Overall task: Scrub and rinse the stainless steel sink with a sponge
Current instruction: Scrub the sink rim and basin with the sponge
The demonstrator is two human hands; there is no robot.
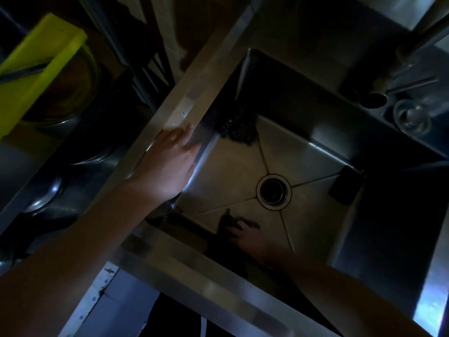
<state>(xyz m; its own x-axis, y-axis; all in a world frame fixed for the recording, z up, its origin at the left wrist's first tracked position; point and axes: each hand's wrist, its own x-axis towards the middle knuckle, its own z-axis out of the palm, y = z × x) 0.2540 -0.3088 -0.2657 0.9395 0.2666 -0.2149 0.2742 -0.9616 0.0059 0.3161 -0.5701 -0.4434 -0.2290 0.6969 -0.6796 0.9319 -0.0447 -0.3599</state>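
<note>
Left hand (pixel 170 164) flat and wide on sink (pixel 315 152) rim; right hand (pixel 247 237) down inside, grip too dark to tell.

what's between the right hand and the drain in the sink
Nothing: in the head view, only bare sink floor separates the right hand from the drain.

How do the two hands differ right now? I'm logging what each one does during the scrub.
The left hand lies flat and open on the sink's rim, while the right hand is down inside the basin. The left hand holds nothing; the right hand presses on something dark on the sink floor, too dim to identify. The left hand catches the light, while the right hand sits in shadow. Both are bare.
</note>
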